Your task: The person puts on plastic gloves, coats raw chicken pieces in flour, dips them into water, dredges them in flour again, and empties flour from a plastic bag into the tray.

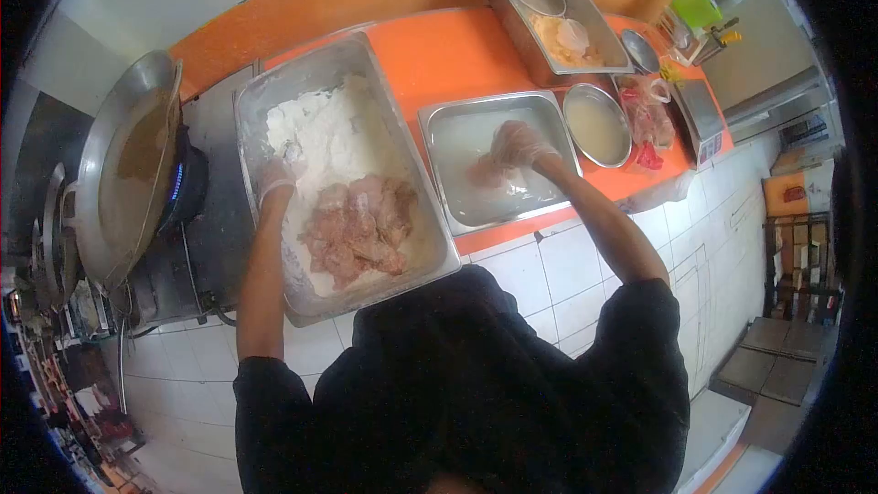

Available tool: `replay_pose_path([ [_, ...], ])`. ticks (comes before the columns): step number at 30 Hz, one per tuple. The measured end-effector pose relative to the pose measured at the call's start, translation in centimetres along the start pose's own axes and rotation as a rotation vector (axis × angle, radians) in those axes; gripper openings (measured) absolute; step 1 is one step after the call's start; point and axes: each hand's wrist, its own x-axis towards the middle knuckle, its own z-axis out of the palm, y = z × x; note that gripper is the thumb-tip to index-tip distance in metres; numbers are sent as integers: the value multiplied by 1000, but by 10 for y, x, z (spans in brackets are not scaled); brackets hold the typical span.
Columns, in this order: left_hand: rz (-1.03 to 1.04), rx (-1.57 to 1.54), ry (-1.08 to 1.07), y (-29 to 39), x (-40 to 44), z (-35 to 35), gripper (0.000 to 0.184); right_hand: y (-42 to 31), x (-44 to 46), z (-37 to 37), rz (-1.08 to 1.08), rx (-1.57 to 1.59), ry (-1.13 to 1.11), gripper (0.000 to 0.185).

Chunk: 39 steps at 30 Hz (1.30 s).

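Observation:
My left hand point(277, 176), in a clear glove dusted white, is at the left side of a large metal tray point(422, 178). Its fingers blend into the white flour point(325, 133), so their shape is unclear. Beside it, several raw chicken pieces point(358, 224) lie heaped on the flour at the tray's near end. My right hand point(521, 144), also in a clear glove, is closed over a smaller metal pan point(434, 151) of cloudy liquid. Its fingers grip a pale pink chicken piece point(491, 172), partly in the liquid.
At the left, a large wok point(96, 178) of oil sits over a lit blue burner point(178, 179). On the orange counter point(439, 50) stand a bowl of pale liquid point(596, 125), a deep steel container point(512, 14), bagged meat point(651, 123) and a metal scale point(697, 119).

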Motion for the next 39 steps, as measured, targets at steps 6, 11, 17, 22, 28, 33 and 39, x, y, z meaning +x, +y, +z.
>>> replay_pose_path([
  [6, 49, -66, -57, 1, -5, -33, 38, 3, -41, -85, -33, -62, 64, 23],
  [11, 105, -114, -47, 12, -25, -77, 42, -3, -68, -126, 2, -5, 127, 14],
  [17, -43, -183, -75, 15, -39, -105, 43, 5, -71, -96, -231, -588, 195, 11],
  [22, 33, -256, -46, 1, -39, -107, 49, -23, -78, -120, -345, -663, 333, 4],
  [28, 91, -349, -65, 0, -43, -117, 42, -114, -85, -165, -450, 309, 313, 18],
  [33, 180, -474, -9, 9, -56, -137, 43, -192, -58, -158, -114, 636, -39, 32],
  [39, 418, -630, -100, 18, -73, -163, 33, -218, 14, -126, -333, 687, 409, 39],
])
